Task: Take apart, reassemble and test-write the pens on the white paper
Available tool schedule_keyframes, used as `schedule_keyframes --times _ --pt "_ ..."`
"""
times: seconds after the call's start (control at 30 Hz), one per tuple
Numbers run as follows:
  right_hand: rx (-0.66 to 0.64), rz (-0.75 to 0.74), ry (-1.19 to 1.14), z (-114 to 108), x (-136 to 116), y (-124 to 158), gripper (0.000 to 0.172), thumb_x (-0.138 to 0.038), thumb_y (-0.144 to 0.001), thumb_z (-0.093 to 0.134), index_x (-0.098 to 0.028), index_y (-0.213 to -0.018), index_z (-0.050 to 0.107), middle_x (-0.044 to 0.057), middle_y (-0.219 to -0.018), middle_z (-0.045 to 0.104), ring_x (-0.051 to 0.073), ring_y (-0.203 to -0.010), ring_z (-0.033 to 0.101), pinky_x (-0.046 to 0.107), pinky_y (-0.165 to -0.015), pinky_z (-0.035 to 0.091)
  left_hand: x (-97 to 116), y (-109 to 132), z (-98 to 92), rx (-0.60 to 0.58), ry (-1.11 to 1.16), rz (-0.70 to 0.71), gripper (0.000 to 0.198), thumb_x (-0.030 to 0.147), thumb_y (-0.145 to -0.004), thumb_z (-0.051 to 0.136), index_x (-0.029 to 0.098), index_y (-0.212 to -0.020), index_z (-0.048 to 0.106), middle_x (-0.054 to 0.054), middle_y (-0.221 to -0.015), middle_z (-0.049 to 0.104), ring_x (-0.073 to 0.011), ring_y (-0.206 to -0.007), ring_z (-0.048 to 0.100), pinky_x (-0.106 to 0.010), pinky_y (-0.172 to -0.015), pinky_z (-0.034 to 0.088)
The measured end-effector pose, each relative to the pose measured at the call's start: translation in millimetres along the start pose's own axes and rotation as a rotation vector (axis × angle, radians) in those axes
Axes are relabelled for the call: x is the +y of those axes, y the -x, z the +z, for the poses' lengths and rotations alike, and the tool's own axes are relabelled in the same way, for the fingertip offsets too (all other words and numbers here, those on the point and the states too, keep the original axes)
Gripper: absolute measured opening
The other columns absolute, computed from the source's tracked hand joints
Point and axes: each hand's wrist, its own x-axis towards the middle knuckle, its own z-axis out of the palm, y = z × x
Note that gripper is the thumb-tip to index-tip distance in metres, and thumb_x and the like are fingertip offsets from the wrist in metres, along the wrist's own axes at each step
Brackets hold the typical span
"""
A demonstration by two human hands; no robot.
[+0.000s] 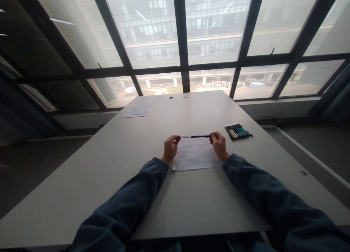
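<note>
Both hands in use, each pinching an end of one pen. Left hand (171, 148): thumb and fingers closed on the thin end, left. Right hand (219, 146): fingers closed on the thick black end. Pen (201, 136) held level, roughly parallel to the worktop's far edge, over the far end of a white sheet (195, 158); whether the thin rod and thick barrel are one piece, cannot tell.

Sheet lies flat on the white worktop (109, 168), in its near half, between the forearms. Dark blue sleeves (128, 201) reach in over the near edge.

Just beyond the right hand, toward the worktop's right edge: a row of pens (237, 132), side by side, mostly black, with yellow, white, blue and green showing. Small dark mark (303, 173) nearer the right edge.

Far left corner: loose papers (138, 108), print too faint to read. Two dark spots (171, 97) close to the far edge. Beyond that edge, tall windows (153, 33) in dark frames.
</note>
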Motion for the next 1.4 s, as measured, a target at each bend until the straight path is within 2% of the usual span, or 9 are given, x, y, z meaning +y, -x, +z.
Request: schedule_keyframes --times 0.33,0.5,0.67,0.93,1.13,1.4 --pt "0.150 0.053 -0.039 -3 2 -5 0.023 -0.039 -0.082 0.057 -0.017 -0.086 0.061 -0.002 -0.059 0.055 0.012 -0.053 0.051 0.023 -0.047 0.039 -9 0 1.9 0.078 0.039 -0.094 0.016 0.032 -0.089 0.060 0.018 -0.087 0.068 -0.003 -0.081 0.069 -0.0153 -0.073 0.065 -0.023 -0.060 0.052" --pt "0.209 0.090 -0.053 -3 0 -6 0.032 -0.046 -0.082 0.059 -0.015 -0.091 0.062 0.000 -0.064 0.059 0.012 -0.054 0.054 0.023 -0.048 0.042 -7 0 1.6 0.111 0.036 -0.109 0.018 0.035 -0.090 0.060 0.018 -0.088 0.067 -0.003 -0.082 0.068 -0.0151 -0.073 0.065 -0.023 -0.060 0.051" --pt "0.135 0.105 -0.029 -2 3 -5 0.040 -0.048 -0.081 0.061 -0.012 -0.098 0.064 0.003 -0.068 0.064 0.014 -0.057 0.057 0.025 -0.051 0.045 -1 -1 1.3 0.124 0.021 -0.092 0.019 0.035 -0.091 0.059 0.018 -0.088 0.067 -0.004 -0.082 0.069 -0.0163 -0.078 0.065 -0.023 -0.061 0.049" --pt "-0.056 0.086 0.134 2 12 -4 0.030 -0.037 -0.080 0.062 -0.012 -0.096 0.065 0.010 -0.078 0.072 0.020 -0.066 0.068 0.030 -0.059 0.052 5 0 1.2 0.041 0.039 -0.049 0.024 0.038 -0.093 0.056 0.018 -0.087 0.068 -0.005 -0.084 0.069 -0.0163 -0.078 0.064 -0.023 -0.059 0.049" --pt "-0.115 -0.113 0.457 4 4 0 0.017 -0.026 -0.083 0.057 -0.018 -0.092 0.069 0.008 -0.085 0.074 0.021 -0.080 0.069 0.033 -0.078 0.051 10 0 0.7 -0.036 0.057 -0.003 0.024 0.038 -0.093 0.057 0.019 -0.086 0.070 -0.005 -0.084 0.068 -0.0152 -0.075 0.062 -0.023 -0.058 0.050" --pt "-0.148 -0.136 0.824 -2 2 -1 0.017 -0.023 -0.088 0.056 -0.021 -0.093 0.072 0.006 -0.085 0.071 0.020 -0.082 0.063 0.029 -0.074 0.044 9 0 2.6 -0.097 0.068 0.026 0.025 0.038 -0.092 0.059 0.019 -0.087 0.074 -0.006 -0.085 0.068 -0.0149 -0.076 0.062 -0.023 -0.058 0.050"
